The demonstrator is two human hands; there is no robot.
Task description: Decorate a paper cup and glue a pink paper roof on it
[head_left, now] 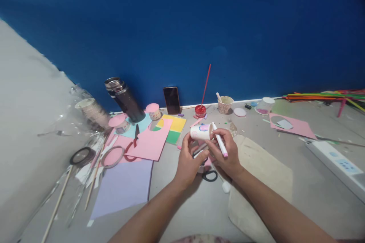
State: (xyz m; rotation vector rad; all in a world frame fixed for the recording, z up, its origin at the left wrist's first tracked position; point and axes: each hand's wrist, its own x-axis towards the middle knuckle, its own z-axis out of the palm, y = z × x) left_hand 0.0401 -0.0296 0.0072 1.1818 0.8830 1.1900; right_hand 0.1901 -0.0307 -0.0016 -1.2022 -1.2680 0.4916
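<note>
Nearest the person, a lavender sheet (pixel 122 188) lies to the left and a cream-coloured board (pixel 262 174) to the right. Between them, a black scissor handle (pixel 204 177) shows on the table below the hands. Above it, the left hand (pixel 189 157) has its fingers wrapped around a small white paper cup (pixel 196 133), held tipped on its side, a pink and blue drawing on its wall. The right hand (pixel 228 152) grips a white marker (pixel 219 138) with a pink end, its fingertips close by the cup's rim; whether they touch it cannot be told.

Farther off, a pink sheet (pixel 155 144) with a round cutout lies beside red-handled scissors (pixel 137 132). Behind stand a dark vacuum flask (pixel 127 100), a smartphone (pixel 172 100) leaning on the blue wall (pixel 182 26), a red pot (pixel 200 112) holding a thin red stick (pixel 205 85), and a patterned paper cup (pixel 226 106).
</note>
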